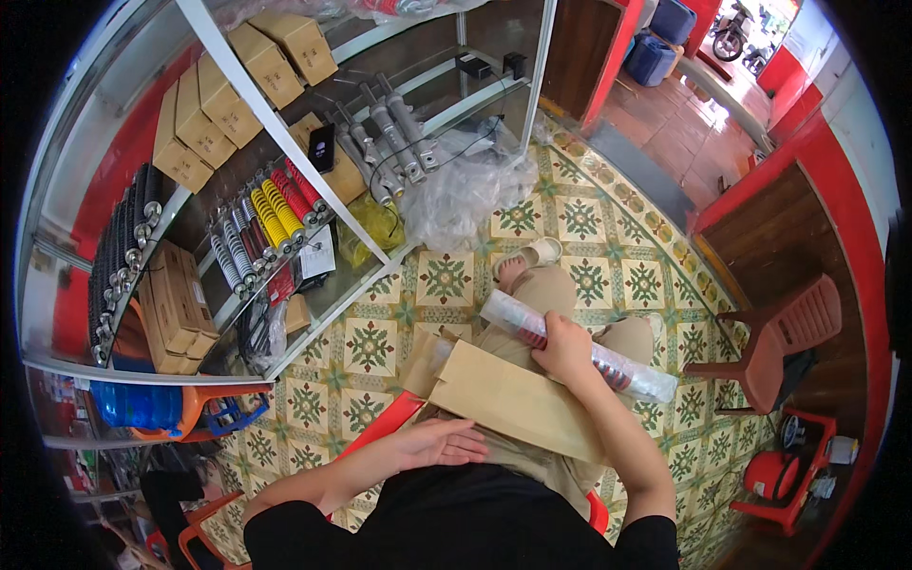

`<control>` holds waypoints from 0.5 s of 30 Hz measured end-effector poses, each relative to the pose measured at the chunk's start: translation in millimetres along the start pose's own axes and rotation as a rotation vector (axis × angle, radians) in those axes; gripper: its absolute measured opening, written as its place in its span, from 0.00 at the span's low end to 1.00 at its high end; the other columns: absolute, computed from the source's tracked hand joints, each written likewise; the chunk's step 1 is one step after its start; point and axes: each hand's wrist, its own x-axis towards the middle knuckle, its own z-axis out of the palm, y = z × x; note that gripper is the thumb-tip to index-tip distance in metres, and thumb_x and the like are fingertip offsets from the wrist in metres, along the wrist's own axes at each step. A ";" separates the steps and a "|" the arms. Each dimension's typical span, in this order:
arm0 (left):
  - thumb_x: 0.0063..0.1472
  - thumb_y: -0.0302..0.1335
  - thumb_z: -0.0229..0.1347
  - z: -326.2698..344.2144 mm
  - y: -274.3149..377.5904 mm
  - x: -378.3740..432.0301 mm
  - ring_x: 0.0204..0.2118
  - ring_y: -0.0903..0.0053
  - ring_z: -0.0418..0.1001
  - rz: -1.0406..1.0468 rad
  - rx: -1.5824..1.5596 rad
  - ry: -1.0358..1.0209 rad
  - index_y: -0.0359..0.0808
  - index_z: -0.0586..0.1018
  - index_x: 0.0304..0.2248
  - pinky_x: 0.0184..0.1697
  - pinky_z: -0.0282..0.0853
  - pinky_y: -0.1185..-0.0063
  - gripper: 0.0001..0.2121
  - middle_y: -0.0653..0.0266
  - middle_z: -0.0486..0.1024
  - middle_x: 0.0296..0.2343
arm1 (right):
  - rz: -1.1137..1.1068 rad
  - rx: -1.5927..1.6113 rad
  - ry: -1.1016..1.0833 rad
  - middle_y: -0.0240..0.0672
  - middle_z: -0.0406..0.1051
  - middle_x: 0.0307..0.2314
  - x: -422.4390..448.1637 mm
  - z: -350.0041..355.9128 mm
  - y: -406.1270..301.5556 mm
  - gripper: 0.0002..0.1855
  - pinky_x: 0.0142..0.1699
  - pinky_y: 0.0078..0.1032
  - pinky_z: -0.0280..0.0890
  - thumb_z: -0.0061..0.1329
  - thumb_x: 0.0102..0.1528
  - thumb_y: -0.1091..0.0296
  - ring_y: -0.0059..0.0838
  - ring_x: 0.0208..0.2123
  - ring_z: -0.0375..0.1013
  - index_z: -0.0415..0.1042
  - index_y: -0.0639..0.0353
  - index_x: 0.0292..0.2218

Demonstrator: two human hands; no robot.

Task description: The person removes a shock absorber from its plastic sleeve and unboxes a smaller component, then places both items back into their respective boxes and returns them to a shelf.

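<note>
My right hand (564, 350) is closed around a long shock absorber in clear plastic wrap (634, 375), with red coils showing through; it lies slantwise above my knees. Under my right forearm an open cardboard box (516, 402) rests across my lap, its flaps raised at the left end. My left hand (443, 443) is palm up beside the box's near edge, fingers apart and holding nothing. Whether its fingertips touch the box I cannot tell.
At the left, a glass display case (324, 192) holds cardboard boxes (214, 107), coil-spring shock absorbers (274, 214), a smartphone (322, 148) and metal fork tubes (402, 135). Plastic bags (456, 192) lie near its base. A brown plastic chair (766, 349) and a red stool (784, 474) stand at the right.
</note>
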 end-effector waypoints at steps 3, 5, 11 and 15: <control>0.67 0.41 0.48 -13.1 -7.3 -4.8 0.48 0.70 0.75 0.060 -0.079 0.047 0.27 0.69 0.51 0.47 0.73 0.80 0.23 0.50 0.74 0.47 | -0.019 -0.001 -0.077 0.47 0.73 0.24 7.9 -4.4 5.9 0.24 0.35 0.42 0.70 0.61 0.34 0.62 0.49 0.28 0.75 0.66 0.62 0.33; 0.68 0.40 0.47 -11.4 -6.3 -11.6 0.47 0.70 0.75 0.081 -0.115 0.046 0.27 0.69 0.51 0.45 0.73 0.82 0.23 0.49 0.74 0.46 | -0.019 -0.006 -0.116 0.48 0.73 0.24 12.4 -9.3 9.4 0.24 0.35 0.42 0.71 0.60 0.34 0.61 0.50 0.28 0.75 0.66 0.62 0.33; 0.68 0.40 0.47 -1.2 14.5 -29.5 0.35 0.73 0.80 0.115 0.531 0.022 0.29 0.73 0.45 0.36 0.76 0.82 0.19 0.53 0.78 0.39 | -0.011 0.002 -0.134 0.50 0.74 0.24 11.0 -11.9 6.5 0.24 0.36 0.43 0.71 0.60 0.35 0.61 0.52 0.29 0.75 0.68 0.61 0.33; 0.68 0.40 0.48 -3.6 3.0 -29.2 0.29 0.77 0.79 0.053 0.483 0.072 0.31 0.75 0.43 0.31 0.74 0.84 0.18 0.56 0.79 0.32 | -0.007 0.010 -0.102 0.49 0.74 0.26 7.2 -19.2 0.8 0.24 0.36 0.43 0.70 0.60 0.36 0.61 0.52 0.29 0.75 0.67 0.61 0.34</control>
